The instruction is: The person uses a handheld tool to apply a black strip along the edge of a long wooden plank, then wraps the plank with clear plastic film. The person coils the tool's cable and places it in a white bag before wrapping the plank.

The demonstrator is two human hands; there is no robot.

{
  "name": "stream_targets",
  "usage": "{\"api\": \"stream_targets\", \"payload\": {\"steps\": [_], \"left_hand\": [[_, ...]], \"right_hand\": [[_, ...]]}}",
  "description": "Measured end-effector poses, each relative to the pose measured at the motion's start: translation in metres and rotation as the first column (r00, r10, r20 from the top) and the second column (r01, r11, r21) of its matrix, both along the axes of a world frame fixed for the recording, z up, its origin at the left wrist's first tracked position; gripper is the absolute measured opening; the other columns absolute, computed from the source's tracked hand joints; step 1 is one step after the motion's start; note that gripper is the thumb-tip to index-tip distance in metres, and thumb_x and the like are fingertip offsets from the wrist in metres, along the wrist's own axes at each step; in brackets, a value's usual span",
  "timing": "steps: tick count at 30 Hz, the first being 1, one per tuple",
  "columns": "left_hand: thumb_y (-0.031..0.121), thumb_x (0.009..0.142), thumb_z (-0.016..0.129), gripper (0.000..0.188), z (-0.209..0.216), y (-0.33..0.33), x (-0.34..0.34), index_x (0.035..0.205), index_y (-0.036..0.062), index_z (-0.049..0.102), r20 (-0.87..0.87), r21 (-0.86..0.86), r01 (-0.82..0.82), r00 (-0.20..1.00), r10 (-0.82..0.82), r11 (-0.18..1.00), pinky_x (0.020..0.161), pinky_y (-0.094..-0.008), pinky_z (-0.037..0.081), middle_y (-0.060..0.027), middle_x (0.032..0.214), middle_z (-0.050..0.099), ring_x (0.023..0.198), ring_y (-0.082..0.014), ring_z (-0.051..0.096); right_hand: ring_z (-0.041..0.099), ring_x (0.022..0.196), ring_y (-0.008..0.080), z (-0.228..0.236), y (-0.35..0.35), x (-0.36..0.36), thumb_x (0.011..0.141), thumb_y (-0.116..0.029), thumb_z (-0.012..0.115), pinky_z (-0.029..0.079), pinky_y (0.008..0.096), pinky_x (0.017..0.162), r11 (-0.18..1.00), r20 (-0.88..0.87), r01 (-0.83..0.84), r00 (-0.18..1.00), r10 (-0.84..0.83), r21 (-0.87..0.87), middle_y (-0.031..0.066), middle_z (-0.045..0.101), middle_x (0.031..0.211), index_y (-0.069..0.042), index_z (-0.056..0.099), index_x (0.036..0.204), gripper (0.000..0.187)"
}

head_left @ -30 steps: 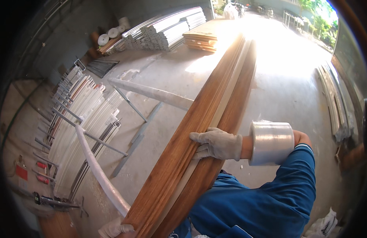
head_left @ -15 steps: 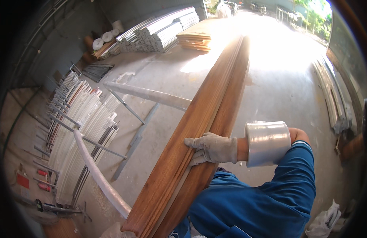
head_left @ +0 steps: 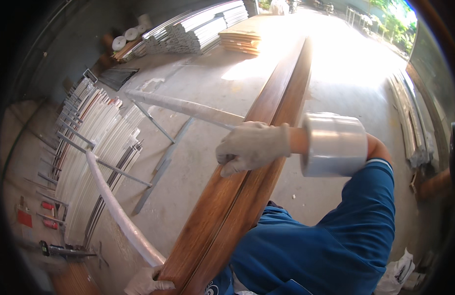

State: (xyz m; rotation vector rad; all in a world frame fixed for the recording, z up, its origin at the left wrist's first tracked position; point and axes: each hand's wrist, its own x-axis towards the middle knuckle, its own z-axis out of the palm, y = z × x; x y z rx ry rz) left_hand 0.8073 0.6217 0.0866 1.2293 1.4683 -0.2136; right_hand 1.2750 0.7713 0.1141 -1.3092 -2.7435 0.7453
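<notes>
Two long wood-grain planks [head_left: 208, 211] lie side by side, running from near my body toward the bright opening. My right hand [head_left: 254, 146], in a grey-white glove, reaches across both and has its fingers curled over the left plank's outer edge. Around my right forearm sits a thick roll of clear stretch film [head_left: 334, 144]. At the lower edge my gloved left hand [head_left: 148, 282] grips the near left edge of the same plank, thumb on top; its other fingers are mostly hidden.
A film-wrapped support bar [head_left: 188, 107] passes under the planks, and another wrapped bar [head_left: 121, 211] stands left. Pale profiles [head_left: 97, 162] fill a rack beyond. Stacked profiles [head_left: 188, 34] and flat boards [head_left: 240, 38] lie at the back; long wrapped pieces [head_left: 409, 118] lie right.
My right hand has risen and moved slightly left, its fingers going from spread on the planks to curled over the edge. The left plank's ridged side has turned away, showing a smoother face.
</notes>
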Motion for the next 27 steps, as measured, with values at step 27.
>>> {"api": "stream_targets", "payload": {"steps": [27], "left_hand": [[0.042, 0.075, 0.090, 0.065, -0.020, 0.011, -0.010, 0.123, 0.0026, 0.071, 0.113, 0.019, -0.147, 0.983, 0.144, 0.989, 0.098, -0.0365, 0.049, -0.0172, 0.126, 0.069, 0.117, -0.0265, 0.063]], "right_hand": [[0.066, 0.109, 0.0187, -0.016, 0.072, -0.137, 0.069, -0.017, 0.093, 0.048, 0.0283, 0.100, 0.692, 0.191, -0.166, 0.893, 0.408, -0.703, 0.0136, 0.072, 0.123, 0.002, 0.060, 0.139, 0.080]]}}
